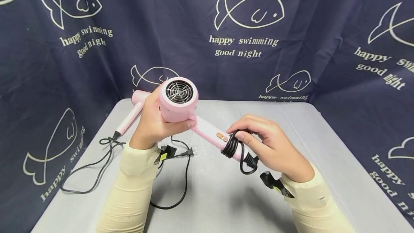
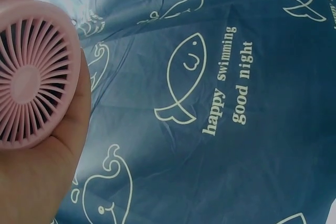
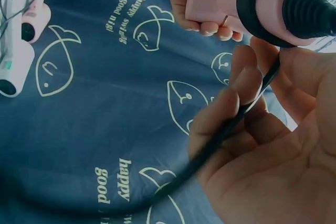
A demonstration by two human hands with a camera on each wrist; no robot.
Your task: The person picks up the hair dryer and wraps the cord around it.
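Observation:
My left hand [image 1: 152, 121] grips a pink hair dryer [image 1: 176, 112] round its barrel, the black-and-silver grille facing up in the head view. In the left wrist view the dryer's pink slatted end [image 2: 26, 85] shows beside the palm. The handle slopes down to the right, with a gold switch on it. A black cord [image 1: 230, 147] is coiled in several turns round the handle's lower end. My right hand [image 1: 271, 145] pinches this cord between thumb and fingers beside the handle. In the right wrist view a length of black cord [image 3: 210, 145] runs across the curled fingers.
Behind my left hand another pink hair dryer [image 1: 129, 118] lies on the light grey table [image 1: 220, 197]. Its black cord [image 1: 97, 186] loops over the table's left side. A two-prong plug [image 1: 189, 152] is near my left wrist. A dark blue fish-print curtain [image 1: 194, 46] surrounds the table.

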